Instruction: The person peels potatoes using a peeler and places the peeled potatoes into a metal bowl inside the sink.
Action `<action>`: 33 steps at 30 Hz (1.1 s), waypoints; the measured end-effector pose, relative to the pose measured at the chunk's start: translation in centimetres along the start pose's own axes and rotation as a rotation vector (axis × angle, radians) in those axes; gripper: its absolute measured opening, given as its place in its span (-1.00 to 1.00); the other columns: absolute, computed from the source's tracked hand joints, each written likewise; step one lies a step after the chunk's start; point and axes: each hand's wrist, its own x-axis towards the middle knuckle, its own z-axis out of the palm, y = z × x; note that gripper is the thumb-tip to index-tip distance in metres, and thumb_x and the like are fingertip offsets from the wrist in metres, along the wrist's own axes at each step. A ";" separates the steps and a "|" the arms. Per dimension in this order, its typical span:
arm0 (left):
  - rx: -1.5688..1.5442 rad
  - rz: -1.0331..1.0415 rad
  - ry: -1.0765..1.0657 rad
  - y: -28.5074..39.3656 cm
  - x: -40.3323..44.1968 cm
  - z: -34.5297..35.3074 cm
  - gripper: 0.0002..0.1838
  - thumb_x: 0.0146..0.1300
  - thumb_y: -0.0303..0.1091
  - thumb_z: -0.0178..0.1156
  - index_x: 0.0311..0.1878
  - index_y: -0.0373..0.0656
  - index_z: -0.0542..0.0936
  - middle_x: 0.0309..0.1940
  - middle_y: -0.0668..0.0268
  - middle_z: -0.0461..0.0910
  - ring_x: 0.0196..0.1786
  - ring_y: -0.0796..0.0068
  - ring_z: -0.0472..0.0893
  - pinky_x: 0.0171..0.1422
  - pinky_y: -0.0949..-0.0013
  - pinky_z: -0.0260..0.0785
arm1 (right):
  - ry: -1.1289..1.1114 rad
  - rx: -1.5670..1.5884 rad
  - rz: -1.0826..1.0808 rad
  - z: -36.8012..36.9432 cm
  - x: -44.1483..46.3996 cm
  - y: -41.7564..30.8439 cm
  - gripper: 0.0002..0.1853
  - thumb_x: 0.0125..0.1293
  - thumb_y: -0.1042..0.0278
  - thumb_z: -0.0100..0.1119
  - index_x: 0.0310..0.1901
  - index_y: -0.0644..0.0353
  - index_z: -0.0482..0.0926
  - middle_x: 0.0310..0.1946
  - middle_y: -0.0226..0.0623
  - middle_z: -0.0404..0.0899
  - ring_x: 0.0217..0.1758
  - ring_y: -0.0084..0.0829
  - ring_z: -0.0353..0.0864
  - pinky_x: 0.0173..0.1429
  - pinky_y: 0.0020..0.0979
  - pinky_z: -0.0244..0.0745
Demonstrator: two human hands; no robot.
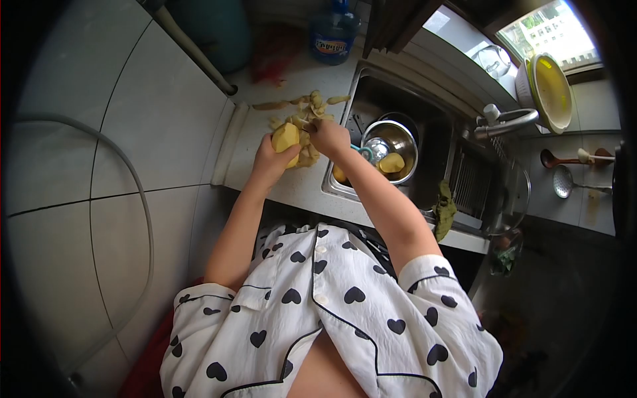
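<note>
My left hand [271,161] is wrapped round a peeled yellow potato [285,137] above the white counter [255,119]. Just right of the potato, my right hand [330,138] is closed; what it holds is mostly hidden by the fingers, with a small part showing near the potato. Potato peelings [317,103] lie on the counter beyond and beneath both hands. Inside the sink, a metal bowl [406,142] contains a peeled potato piece [391,162]. Another yellow piece [340,174] shows by the sink's near left corner, partly behind my right forearm.
A blue bottle [334,36] and a red plastic bag [275,53] stand at the back. The faucet [507,124] reaches over the sink [431,113] from the right. A green cloth [444,211] hangs on the front edge. Basins [549,93] lean by the window.
</note>
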 end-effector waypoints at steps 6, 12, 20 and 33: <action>0.300 0.019 0.007 -1.6 1.6 -0.4 -0.32 -0.08 -0.14 0.36 0.05 -0.35 0.37 -0.10 -0.03 0.55 -0.02 0.09 0.58 0.05 0.25 0.40 | 0.106 0.044 -0.128 -3.6 -3.1 -3.8 -0.63 0.32 0.01 -0.08 -0.30 0.14 0.59 -0.44 -0.09 0.61 -0.32 -0.02 0.60 -0.22 -0.11 0.47; 0.282 0.018 -0.004 -1.6 2.1 0.5 -0.34 -0.06 -0.12 0.34 0.04 -0.34 0.37 -0.09 -0.07 0.56 0.00 0.03 0.57 0.05 0.22 0.40 | 0.135 0.003 -0.212 -3.5 -4.5 -4.2 -0.68 0.27 0.06 -0.01 -0.38 0.12 0.58 -0.51 -0.12 0.60 -0.39 -0.05 0.60 -0.27 -0.11 0.47; 0.447 0.033 0.060 -0.1 0.6 0.5 -0.40 -0.03 -0.16 0.30 0.01 -0.35 0.38 -0.13 -0.06 0.56 -0.03 0.02 0.57 0.03 0.19 0.39 | 0.137 -0.005 -0.211 -2.0 -2.8 -3.4 -0.64 0.30 -0.01 -0.05 -0.37 0.11 0.57 -0.51 -0.16 0.60 -0.37 -0.05 0.59 -0.28 -0.11 0.44; 0.224 0.183 0.057 1.2 -0.6 -0.7 -0.36 0.04 -0.16 0.32 0.09 -0.37 0.36 -0.10 0.01 0.55 -0.03 0.16 0.57 0.02 0.28 0.40 | 0.080 0.018 0.062 -0.6 -1.0 -0.5 -0.61 0.32 -0.04 -0.07 -0.24 0.10 0.61 -0.33 -0.09 0.63 -0.20 -0.06 0.60 -0.15 -0.12 0.45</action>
